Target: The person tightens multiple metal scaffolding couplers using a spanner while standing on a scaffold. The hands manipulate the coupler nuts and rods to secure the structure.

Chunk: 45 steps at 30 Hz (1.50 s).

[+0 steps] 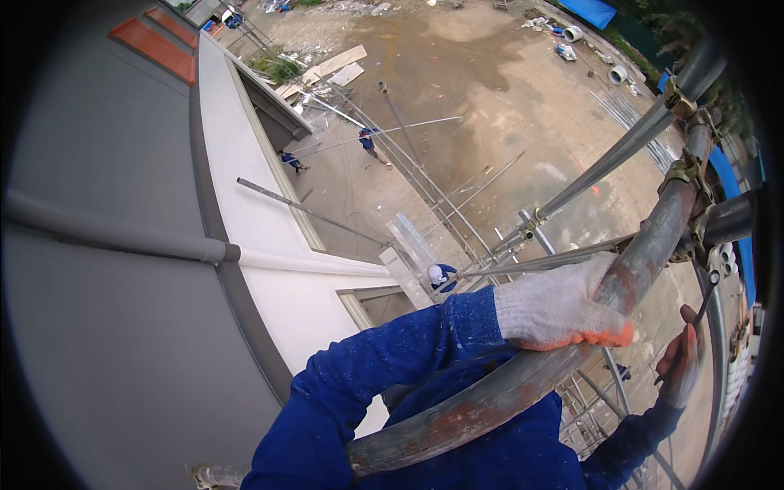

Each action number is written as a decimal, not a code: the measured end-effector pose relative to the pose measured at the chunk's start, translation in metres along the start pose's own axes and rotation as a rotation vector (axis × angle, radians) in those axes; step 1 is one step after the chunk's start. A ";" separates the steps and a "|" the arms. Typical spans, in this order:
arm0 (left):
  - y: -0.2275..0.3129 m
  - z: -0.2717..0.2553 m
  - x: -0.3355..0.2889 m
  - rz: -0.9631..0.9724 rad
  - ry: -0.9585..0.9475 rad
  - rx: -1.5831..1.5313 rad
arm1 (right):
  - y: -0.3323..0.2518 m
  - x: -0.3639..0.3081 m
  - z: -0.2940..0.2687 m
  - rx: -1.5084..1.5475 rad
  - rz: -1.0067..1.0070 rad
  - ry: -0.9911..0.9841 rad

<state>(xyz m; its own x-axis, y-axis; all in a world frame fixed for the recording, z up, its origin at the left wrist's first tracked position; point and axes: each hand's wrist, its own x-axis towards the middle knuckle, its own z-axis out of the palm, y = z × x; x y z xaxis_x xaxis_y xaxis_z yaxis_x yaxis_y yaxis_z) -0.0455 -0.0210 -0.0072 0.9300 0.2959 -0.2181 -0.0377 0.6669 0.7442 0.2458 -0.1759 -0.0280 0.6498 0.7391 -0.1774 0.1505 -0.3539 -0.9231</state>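
Note:
My left hand (563, 312), in a white knit glove with orange-coated fingers, is closed around a thick rusty scaffold tube (482, 400) that runs from the lower middle up to the right. My right hand (682, 363), also in an orange-palmed glove, sits lower right beside a vertical tube and grips a thin dark tool (709, 296). The tool points up toward a coupler (694, 237) where tubes cross. Both my sleeves are blue. I am high above the ground, looking down.
A grey wall (106, 343) with a white ledge (245, 188) and a grey drainpipe (114, 235) fills the left. Far below, people in blue (367, 140) (289, 159) (441, 276) stand on dirt ground among long poles (425, 175), planks (335, 64) and a blue tarpaulin (590, 11).

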 end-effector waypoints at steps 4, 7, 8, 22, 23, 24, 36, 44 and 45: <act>0.000 0.005 0.000 0.042 0.047 -0.054 | 0.001 0.004 -0.002 -0.008 0.002 0.003; 0.000 0.006 0.000 0.062 0.065 -0.067 | 0.000 0.004 -0.001 -0.031 0.004 -0.004; 0.000 0.006 0.000 0.069 0.064 -0.061 | 0.000 0.004 -0.002 -0.035 0.001 -0.012; 0.003 -0.002 0.000 0.068 -0.021 0.045 | -0.046 -0.006 -0.007 -0.211 -0.035 -0.107; 0.003 -0.003 0.000 0.077 -0.027 0.028 | -0.048 -0.006 -0.006 -0.213 -0.013 -0.117; 0.002 -0.002 0.001 0.082 -0.026 0.009 | -0.050 -0.007 -0.006 -0.216 0.009 -0.124; 0.012 0.006 -0.008 0.016 0.099 0.114 | -0.101 -0.002 -0.017 -0.306 0.183 -0.261; 0.019 0.017 -0.009 -0.041 0.180 0.154 | -0.119 -0.003 -0.021 -0.387 0.267 -0.418; 0.018 0.016 -0.009 -0.043 0.185 0.155 | -0.122 -0.003 -0.022 -0.363 0.270 -0.439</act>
<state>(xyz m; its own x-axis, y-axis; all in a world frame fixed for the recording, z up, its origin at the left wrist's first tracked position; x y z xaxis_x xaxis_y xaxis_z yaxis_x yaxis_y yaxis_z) -0.0487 -0.0228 0.0180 0.8459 0.3993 -0.3536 0.0709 0.5728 0.8166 0.2416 -0.1474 0.0929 0.3454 0.7356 -0.5828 0.3168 -0.6760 -0.6654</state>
